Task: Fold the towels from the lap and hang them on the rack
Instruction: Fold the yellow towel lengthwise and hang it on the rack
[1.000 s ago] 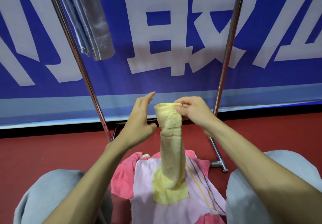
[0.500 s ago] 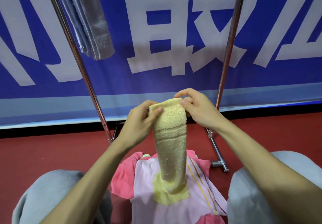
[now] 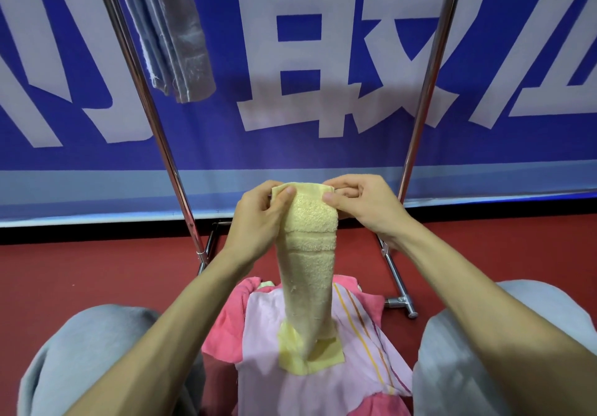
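Both hands were raised side by side: the left hand [image 3: 258, 218] and right hand [image 3: 361, 204] pinched the yellow towel's [image 3: 308, 260] top corners, its length hanging below them onto the lap pile [image 3: 323, 380].

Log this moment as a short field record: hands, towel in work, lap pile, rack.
left hand: pinching top left corner of the yellow towel
right hand: pinching its top right corner
yellow towel: held up as a narrow strip, lower end on the lap pile
lap pile: light pink towel over pink towel
rack: grey towel hung
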